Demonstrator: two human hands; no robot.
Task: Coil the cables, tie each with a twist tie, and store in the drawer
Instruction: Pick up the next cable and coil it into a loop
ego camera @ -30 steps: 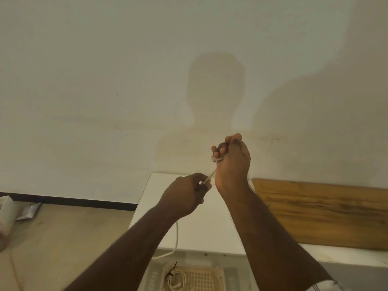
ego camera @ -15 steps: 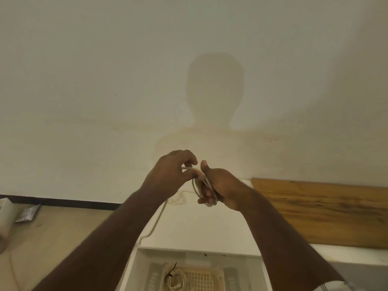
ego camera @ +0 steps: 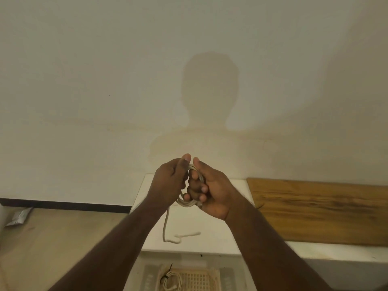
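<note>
Both hands are raised above a white cabinet top. My right hand grips a small coil of white cable, its fingers curled through the loops. My left hand pinches the cable at the top of the coil, thumb up. The loose tail of the white cable hangs down from the coil and its end lies on the cabinet top. Below, an open drawer holds a woven tray with a coiled white cable bound by a black tie.
A wooden board lies on the counter to the right. A plain wall stands close ahead. On the floor at the far left lies a small silver packet.
My hands have come together and dropped lower. The coil in my right hand has gained loops, and the hanging tail has grown shorter.
</note>
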